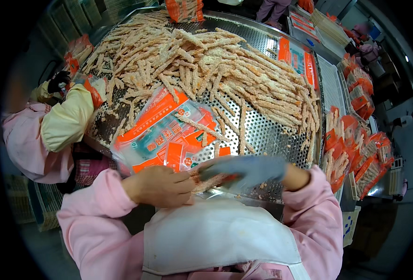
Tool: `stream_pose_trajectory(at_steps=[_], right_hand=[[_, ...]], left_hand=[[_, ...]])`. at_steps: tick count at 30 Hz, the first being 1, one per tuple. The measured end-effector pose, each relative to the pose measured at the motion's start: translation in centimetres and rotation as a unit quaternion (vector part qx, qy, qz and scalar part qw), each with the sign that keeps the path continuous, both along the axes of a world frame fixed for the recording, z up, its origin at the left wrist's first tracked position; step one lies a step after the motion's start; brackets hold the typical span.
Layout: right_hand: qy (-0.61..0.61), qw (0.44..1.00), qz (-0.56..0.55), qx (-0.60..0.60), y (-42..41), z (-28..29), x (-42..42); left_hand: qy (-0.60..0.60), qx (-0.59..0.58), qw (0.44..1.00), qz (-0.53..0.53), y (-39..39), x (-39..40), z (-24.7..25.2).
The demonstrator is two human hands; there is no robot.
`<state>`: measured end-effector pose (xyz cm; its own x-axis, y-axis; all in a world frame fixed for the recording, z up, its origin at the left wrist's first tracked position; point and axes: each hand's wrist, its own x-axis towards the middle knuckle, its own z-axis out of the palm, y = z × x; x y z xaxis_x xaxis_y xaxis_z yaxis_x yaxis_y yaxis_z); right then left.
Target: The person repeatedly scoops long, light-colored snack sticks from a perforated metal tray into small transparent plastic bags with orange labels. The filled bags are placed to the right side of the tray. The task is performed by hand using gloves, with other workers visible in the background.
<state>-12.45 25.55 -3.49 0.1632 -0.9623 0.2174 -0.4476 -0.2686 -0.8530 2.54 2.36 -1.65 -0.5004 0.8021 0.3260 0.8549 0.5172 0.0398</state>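
My bare left hand [161, 187] pinches the near edge of a clear and orange plastic bag at the table's front edge. My right hand [245, 171], in a grey-blue glove and blurred by motion, has its fingers around breaded sticks [210, 183] at that bag. How far the sticks reach inside is hidden by the hands. Just beyond lies a loose stack of flat printed plastic bags [157, 129], with a few stray sticks on top. A large heap of crumb-coated sticks [206, 63] spreads over the perforated metal table [262, 136].
At the left, a co-worker's yellow sleeve [66, 115] and dark-gloved hand [57, 82] reach by the table with a bag. Filled bags [371, 161] crowd trays along the right side. More printed bags [297, 59] lie at the far right corner, and a filled bag [184, 10] stands at the far edge.
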Motion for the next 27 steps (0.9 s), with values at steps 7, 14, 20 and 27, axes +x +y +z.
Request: stream_pose_trajectory(at_steps=[7, 14, 20, 27], right_hand=[[0.575, 0.763, -0.211, 0.207, 4.2, -13.0, -13.7], [0.459, 0.731, -0.478, 0.16, 1.2, -20.1, -11.9], [0.083, 0.875, -0.398, 0.264, -4.3, -13.5, -10.6], [0.054, 0.867, -0.41, 0.279, -6.2, -13.3, -7.4]], left_hand=[[-0.024, -0.048, 0.998, -0.028, 0.7, 0.3, 1.1], [-0.195, 0.013, 0.98, -0.023, 0.8, 0.6, -0.2], [-0.144, -0.038, 0.989, -0.004, 0.9, 0.9, 0.0], [-0.006, -0.082, 0.994, 0.067, 0.5, 0.4, -0.2]])
